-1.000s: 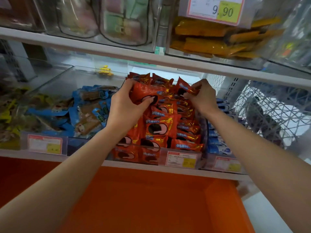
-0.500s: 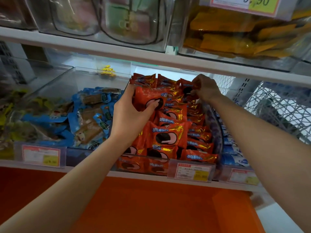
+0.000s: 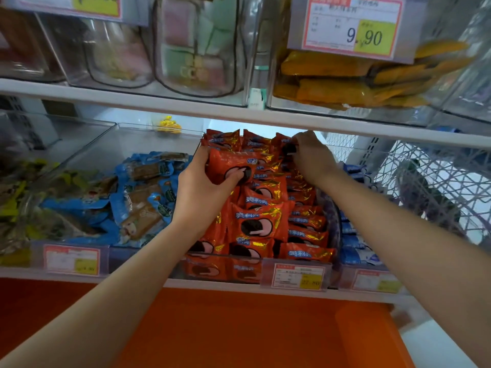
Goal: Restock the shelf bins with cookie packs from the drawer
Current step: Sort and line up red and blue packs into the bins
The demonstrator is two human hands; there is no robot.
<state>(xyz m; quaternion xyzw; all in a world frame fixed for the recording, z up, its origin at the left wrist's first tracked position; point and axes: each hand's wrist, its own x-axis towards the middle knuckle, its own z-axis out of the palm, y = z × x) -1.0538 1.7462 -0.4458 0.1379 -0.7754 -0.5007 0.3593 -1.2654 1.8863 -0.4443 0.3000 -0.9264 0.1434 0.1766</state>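
A clear shelf bin [image 3: 233,264] in the middle of the lower shelf is packed with red cookie packs [image 3: 261,221] in rows. My left hand [image 3: 202,192] grips one red cookie pack [image 3: 231,166] over the bin's back left part, thumb across its front. My right hand [image 3: 310,155] reaches deep to the bin's back right under the upper shelf, its fingertips pinching a red pack [image 3: 288,148] standing there. The orange drawer [image 3: 239,330] lies open below the shelf; its contents are out of view.
A bin of blue snack packs [image 3: 143,197] sits left of the red one, and a bin of blue-white packs [image 3: 356,245] sits right. The upper shelf board [image 3: 239,112] hangs low over my hands. Price tags [image 3: 297,277] line the shelf front. A white wire basket [image 3: 435,187] stands at right.
My right hand has pushed farther back into the bin with its pack. My left hand has stayed on its pack, shifting slightly back. The camera has moved closer.
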